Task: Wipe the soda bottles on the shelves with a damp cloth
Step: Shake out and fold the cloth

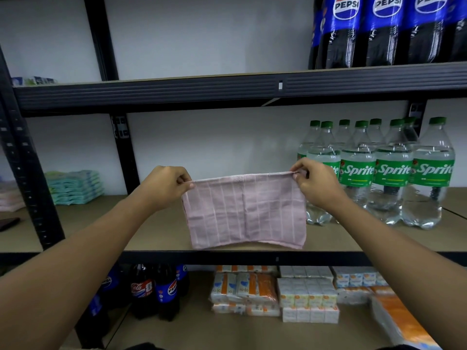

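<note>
Left hand (pixel 165 186) and right hand (pixel 314 183) each pinch a top corner of the pink cloth (pixel 243 210), stretched flat over the middle shelf (pixel 156 231) (probably to fold it). Sprite bottles (pixel 394 173) stand just right, untouched; Pepsi bottles (pixel 386 29) above.

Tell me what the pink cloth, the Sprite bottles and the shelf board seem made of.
Pink cloth: soft woven fabric, possibly cotton, matte; it drapes and shows a grid weave. Sprite bottles: clear glossy plastic, see-through with highlights. Shelf board: likely fibreboard, flat matte brown.
</note>
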`<state>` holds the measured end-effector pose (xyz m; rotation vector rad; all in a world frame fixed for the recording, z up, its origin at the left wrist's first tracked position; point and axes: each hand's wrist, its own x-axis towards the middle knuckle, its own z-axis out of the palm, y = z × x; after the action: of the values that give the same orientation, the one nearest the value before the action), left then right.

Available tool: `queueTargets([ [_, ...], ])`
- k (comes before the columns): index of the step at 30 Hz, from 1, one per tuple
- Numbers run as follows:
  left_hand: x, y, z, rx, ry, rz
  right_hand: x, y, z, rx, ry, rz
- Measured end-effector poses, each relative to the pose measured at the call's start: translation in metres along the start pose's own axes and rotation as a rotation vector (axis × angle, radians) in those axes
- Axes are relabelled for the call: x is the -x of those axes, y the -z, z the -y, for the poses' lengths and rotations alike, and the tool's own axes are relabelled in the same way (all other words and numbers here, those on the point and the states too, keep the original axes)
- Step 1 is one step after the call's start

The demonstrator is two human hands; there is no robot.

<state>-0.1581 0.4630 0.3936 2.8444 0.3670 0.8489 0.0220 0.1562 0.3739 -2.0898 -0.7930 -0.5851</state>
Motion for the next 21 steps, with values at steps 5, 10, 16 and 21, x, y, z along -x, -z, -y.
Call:
queueTargets([
  [5,-0.002,0.002,-0.002,0.002,0.008,0.01,0.0,0.003,0.001,-0.04,-0.007,0.016],
  [10,0.0,0.002,-0.002,0.121,0.055,0.006,0.003,0.005,0.002,-0.043,-0.004,0.03],
  [16,0.002,0.006,-0.004,0.32,0.113,0.062,0.004,0.006,0.002,-0.192,-0.041,0.049],
  [21,0.002,0.009,-0.029,0.647,0.196,0.171,-0.003,0.003,0.007,-0.413,-0.144,0.112],
])
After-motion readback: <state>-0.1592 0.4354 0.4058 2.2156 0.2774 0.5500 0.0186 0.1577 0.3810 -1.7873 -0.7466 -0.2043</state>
